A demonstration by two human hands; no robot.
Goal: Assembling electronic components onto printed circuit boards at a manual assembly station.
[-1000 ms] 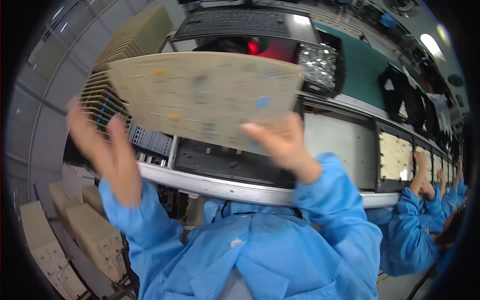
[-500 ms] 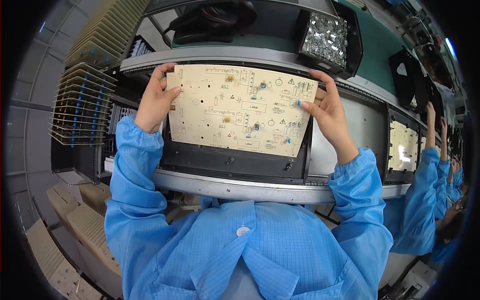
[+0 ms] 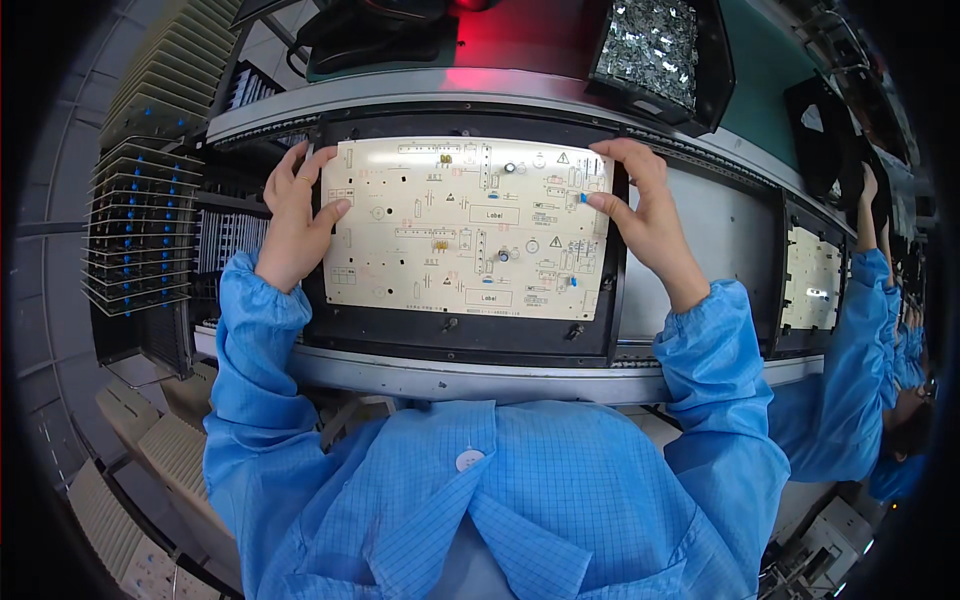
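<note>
A cream circuit board (image 3: 460,225) with a few blue, yellow and dark round components lies over a black carrier frame (image 3: 520,337) on the rail in front of me. My left hand (image 3: 300,205) grips its left edge, thumb on top and fingers along the upper corner. On the opposite edge my right hand (image 3: 640,205) holds the board, its thumb beside a blue component and its index finger at the upper right corner. The undersides of both grips are hidden. Whether the board rests fully on the frame I cannot tell.
A black bin of small shiny metal parts (image 3: 650,50) stands beyond the rail, near a black scanner-like device (image 3: 390,20) and a red glow. Racks of boards (image 3: 140,225) stand at left. Another board (image 3: 812,275) and a co-worker's blue sleeve (image 3: 855,350) are at right.
The board has come down flatter and more level over the black frame, shifting slightly left in view, with both hands still on it. A red glow has appeared beyond the rail.
</note>
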